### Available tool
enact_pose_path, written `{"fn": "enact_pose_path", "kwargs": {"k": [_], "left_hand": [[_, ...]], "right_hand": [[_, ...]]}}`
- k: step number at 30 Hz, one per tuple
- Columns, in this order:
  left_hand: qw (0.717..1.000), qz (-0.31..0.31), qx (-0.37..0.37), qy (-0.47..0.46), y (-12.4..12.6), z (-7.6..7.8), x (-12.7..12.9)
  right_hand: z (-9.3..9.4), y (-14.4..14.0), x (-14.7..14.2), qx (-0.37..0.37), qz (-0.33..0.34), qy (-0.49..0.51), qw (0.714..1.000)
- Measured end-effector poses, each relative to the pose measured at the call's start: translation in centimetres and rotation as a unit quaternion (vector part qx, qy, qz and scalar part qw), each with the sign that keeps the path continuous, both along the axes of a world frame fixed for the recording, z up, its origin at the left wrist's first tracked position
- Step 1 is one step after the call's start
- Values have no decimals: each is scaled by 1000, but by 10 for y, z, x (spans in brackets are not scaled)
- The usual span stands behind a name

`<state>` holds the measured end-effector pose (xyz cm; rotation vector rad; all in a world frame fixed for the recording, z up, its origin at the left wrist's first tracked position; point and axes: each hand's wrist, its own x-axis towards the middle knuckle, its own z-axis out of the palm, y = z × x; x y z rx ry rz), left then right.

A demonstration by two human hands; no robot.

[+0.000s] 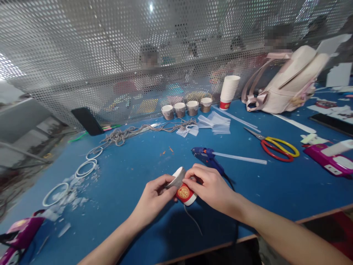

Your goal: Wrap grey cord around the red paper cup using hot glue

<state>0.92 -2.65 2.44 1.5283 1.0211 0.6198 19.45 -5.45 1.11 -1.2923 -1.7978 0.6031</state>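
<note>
Both my hands hold a small paper cup (184,192) lying on its side just above the blue table (132,176). The cup is white with a red band and a gold round emblem. My left hand (154,197) pinches its open rim end. From the right, my right hand (209,186) grips the cup's body, fingers over the top. A thin grey cord (193,219) trails from the cup toward me. Just behind my right hand a blue glue gun (206,156) lies with a clear glue stick (239,158) in it.
Scissors with red and yellow handles (275,147) lie to the right. Four wrapped cups (186,108) and a stack of paper cups (228,92) stand at the back by a perforated metal screen. White rings (86,167) and scraps lie left; a pink bag (286,82) sits far right.
</note>
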Motion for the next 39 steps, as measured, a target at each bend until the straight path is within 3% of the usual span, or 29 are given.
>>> {"fn": "enact_pose_path", "kwargs": {"k": [11, 32, 35, 39], "left_hand": [[995, 22, 76, 61, -3, -5, 2], [992, 49, 102, 55, -5, 0, 4], [990, 56, 120, 51, -2, -4, 3], [987, 69, 138, 39, 2, -8, 1]], "right_hand": [[2, -2, -2, 38, 3, -16, 999], [-3, -3, -2, 43, -8, -2, 999], [0, -7, 1, 40, 11, 4, 999], [5, -20, 3, 76, 102, -22, 992]]}}
